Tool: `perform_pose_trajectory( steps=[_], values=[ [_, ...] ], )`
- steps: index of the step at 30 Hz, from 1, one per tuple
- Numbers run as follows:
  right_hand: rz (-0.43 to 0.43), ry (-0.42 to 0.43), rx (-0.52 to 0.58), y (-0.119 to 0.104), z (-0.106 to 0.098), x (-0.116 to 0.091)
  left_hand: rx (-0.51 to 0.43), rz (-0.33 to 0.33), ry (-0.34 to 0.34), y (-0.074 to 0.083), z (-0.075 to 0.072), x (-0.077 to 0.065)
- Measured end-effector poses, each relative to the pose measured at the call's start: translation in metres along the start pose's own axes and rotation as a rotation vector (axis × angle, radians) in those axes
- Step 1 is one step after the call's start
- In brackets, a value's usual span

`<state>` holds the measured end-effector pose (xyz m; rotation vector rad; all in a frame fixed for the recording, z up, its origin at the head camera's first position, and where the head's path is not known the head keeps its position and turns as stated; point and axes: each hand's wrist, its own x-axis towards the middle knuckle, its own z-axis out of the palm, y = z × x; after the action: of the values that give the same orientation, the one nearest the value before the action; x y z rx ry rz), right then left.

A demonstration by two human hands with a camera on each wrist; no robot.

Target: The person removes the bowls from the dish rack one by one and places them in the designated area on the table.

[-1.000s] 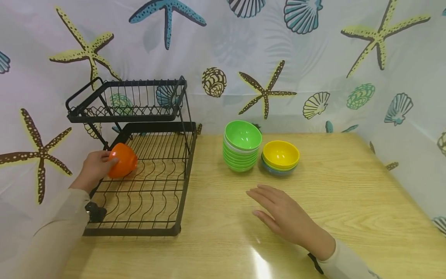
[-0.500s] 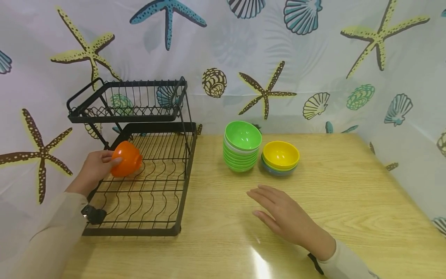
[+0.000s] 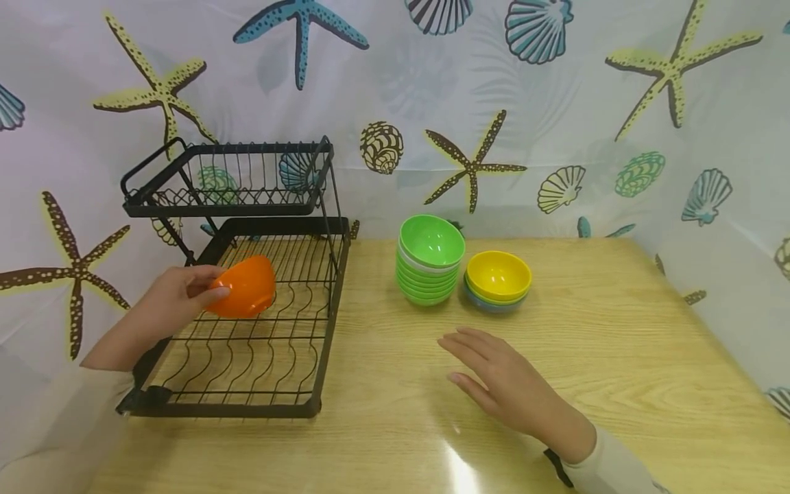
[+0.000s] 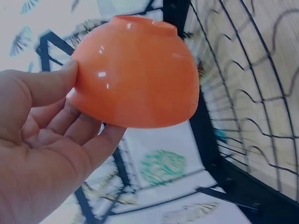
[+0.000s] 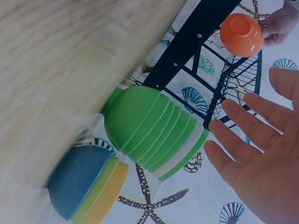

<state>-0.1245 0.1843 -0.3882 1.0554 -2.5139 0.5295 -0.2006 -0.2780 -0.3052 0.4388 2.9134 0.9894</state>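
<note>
My left hand (image 3: 179, 302) pinches the rim of an orange bowl (image 3: 245, 288) between thumb and fingers. The bowl is tilted, its foot turned toward the right, over the lower tier of a black two-tier dish rack (image 3: 326, 357). In the left wrist view the bowl's glossy outer side (image 4: 140, 74) shows, with the thumb on the wall and the fingers at the rim. My right hand (image 3: 509, 384) is held over the table with straight fingers and holds nothing. Nearest to it are a tall stack of green bowls (image 3: 430, 264) with one white among them, and a shorter stack topped by a yellow bowl (image 3: 498, 274).
The rack's upper tier (image 3: 216, 210) overhangs the back of the lower one. A wooden table (image 3: 605, 329) carries the rack and both stacks. Behind stands a white cloth (image 3: 555, 123) printed with starfish and shells. A blue bowl (image 5: 77, 179) forms the short stack's base.
My left hand has moved the orange bowl to the right over the rack and tipped its foot more to the right and down. The right hand stays in place.
</note>
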Motion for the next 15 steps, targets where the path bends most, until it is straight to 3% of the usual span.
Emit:
perform_pose_trajectory(
  steps=[8,15],
  values=[
    [-0.055,0.071,0.028,-0.004,0.001,0.003,0.047,0.179,-0.013,0.051,0.019,-0.012],
    [-0.096,0.122,0.066,-0.013,-0.002,0.013,0.117,0.572,0.004,0.077,0.053,-0.017]
  ],
)
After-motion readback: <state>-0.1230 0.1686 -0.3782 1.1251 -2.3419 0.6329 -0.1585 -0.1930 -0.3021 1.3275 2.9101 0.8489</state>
